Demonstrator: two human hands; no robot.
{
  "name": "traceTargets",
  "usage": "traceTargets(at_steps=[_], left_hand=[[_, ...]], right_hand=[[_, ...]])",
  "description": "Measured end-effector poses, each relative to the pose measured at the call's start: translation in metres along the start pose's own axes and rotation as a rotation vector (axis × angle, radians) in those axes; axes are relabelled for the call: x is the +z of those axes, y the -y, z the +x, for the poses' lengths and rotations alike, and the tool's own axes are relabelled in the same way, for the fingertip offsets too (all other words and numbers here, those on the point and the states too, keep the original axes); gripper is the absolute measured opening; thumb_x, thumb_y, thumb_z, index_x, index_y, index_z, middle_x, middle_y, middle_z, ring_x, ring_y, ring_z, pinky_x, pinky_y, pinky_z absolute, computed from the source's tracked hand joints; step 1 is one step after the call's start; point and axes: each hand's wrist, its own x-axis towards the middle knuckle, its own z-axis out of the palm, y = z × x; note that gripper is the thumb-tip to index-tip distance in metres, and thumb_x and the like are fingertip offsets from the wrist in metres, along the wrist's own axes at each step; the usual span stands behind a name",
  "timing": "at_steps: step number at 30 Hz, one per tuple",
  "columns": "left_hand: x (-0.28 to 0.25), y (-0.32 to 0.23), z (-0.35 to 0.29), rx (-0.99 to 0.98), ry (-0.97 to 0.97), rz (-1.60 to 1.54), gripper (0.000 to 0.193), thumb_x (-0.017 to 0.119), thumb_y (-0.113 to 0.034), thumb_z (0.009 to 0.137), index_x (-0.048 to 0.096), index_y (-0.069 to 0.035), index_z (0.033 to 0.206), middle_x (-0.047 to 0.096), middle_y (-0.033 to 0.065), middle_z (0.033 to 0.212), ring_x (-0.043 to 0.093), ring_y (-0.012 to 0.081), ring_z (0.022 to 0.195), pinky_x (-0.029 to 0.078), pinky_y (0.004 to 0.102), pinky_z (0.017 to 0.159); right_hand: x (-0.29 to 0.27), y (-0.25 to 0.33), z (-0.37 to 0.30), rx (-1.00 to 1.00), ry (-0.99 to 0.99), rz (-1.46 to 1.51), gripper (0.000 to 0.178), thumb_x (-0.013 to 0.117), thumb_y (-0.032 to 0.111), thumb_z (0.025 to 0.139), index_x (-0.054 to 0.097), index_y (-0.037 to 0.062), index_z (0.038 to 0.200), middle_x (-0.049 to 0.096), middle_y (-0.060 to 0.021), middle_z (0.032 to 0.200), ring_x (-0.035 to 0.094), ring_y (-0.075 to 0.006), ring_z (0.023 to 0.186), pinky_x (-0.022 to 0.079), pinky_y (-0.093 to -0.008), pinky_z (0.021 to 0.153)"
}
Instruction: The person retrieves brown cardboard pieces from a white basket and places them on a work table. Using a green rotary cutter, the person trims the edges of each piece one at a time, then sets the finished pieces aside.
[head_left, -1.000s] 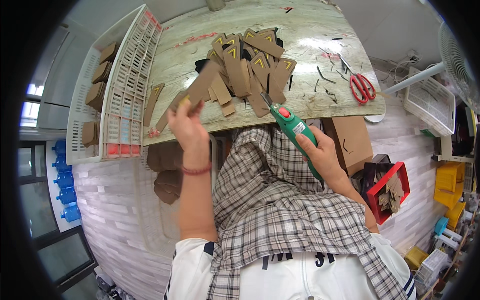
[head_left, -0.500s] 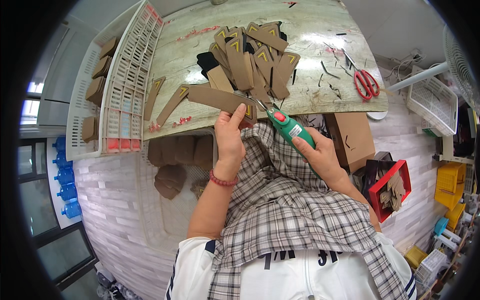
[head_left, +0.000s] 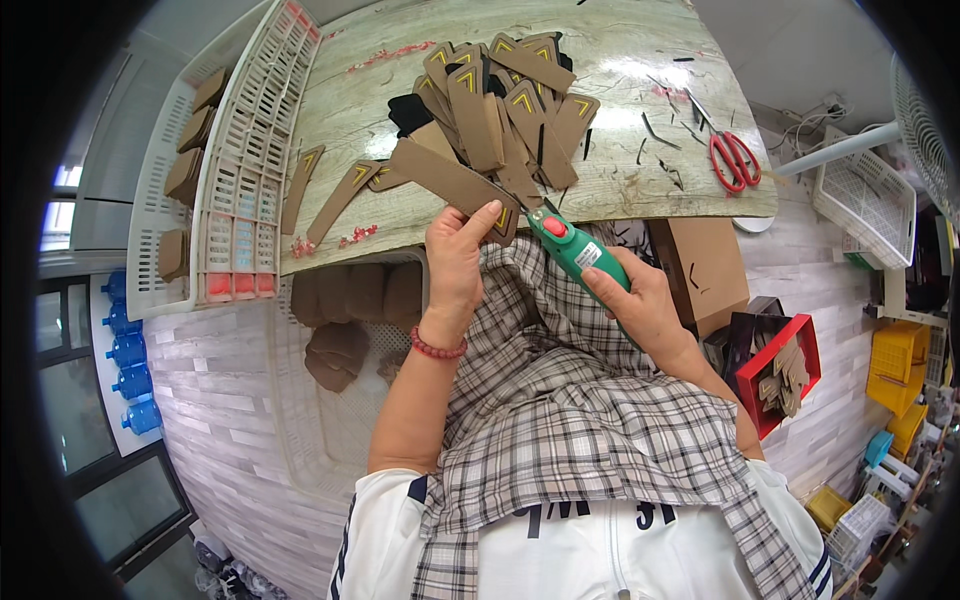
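Note:
My left hand (head_left: 458, 262) pinches a brown fabric strip (head_left: 437, 172) near its end with the yellow V mark, over the table's front edge. The strip slants up and to the left from my fingers. My right hand (head_left: 642, 298) is wrapped round a green electric cutter (head_left: 572, 248) with a red button. Its metal tip meets or lies just beside the strip's right edge; whether it touches, I cannot tell. Beyond my hands lies a heap of similar brown strips (head_left: 468, 108), some with black ends. A few more strips (head_left: 342, 200) lie to the left.
Red-handled scissors (head_left: 735, 162) and black scraps (head_left: 660, 132) lie on the table's right side. At the left stands a white plastic crate (head_left: 240, 200) with brown pieces. Below are a basket (head_left: 340, 425) of brown bundles, a cardboard box (head_left: 705, 270) and a red-edged box (head_left: 812, 355).
The held strip has turned, its marked end tilting down and its far end shifting up and right. Both hands have moved slightly, still holding the strip and the cutter.

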Motion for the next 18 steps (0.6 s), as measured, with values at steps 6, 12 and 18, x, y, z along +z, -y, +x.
traceTargets(at_steps=[6, 12, 18], left_hand=[[-0.0013, -0.0002, -0.0012, -0.014, 0.047, 0.018, 0.011, 0.065, -0.006, 0.09, 0.068, 0.002, 0.098, 0.071, 0.0069, 0.091, 0.064, 0.0093, 0.077, 0.05, 0.0237, 0.072], [-0.006, 0.0014, -0.0022, -0.059, 0.133, 0.055, 0.01, 0.064, -0.004, 0.091, 0.067, 0.001, 0.098, 0.071, 0.0075, 0.094, 0.065, 0.0119, 0.083, 0.052, 0.0267, 0.076], [-0.0034, 0.0063, -0.0076, -0.114, 0.235, 0.156, 0.011, 0.063, -0.007, 0.091, 0.068, -0.001, 0.099, 0.07, 0.0045, 0.092, 0.064, 0.0099, 0.079, 0.05, 0.025, 0.071]], right_hand=[[-0.0007, -0.0016, 0.0006, 0.01, 0.015, -0.002, 0.042, 0.068, 0.034, 0.09, 0.063, -0.0006, 0.112, 0.066, -0.008, 0.077, 0.06, -0.0123, 0.068, 0.048, -0.0287, 0.062], [-0.0017, -0.001, 0.0014, -0.01, 0.014, 0.006, 0.042, 0.068, 0.034, 0.09, 0.063, -0.0007, 0.113, 0.065, -0.0078, 0.078, 0.059, -0.0118, 0.069, 0.048, -0.0281, 0.063], [-0.0024, -0.0009, 0.0031, -0.002, 0.009, 0.028, 0.042, 0.067, 0.034, 0.09, 0.063, -0.0001, 0.113, 0.064, -0.0066, 0.078, 0.057, -0.0106, 0.068, 0.048, -0.0275, 0.063]])
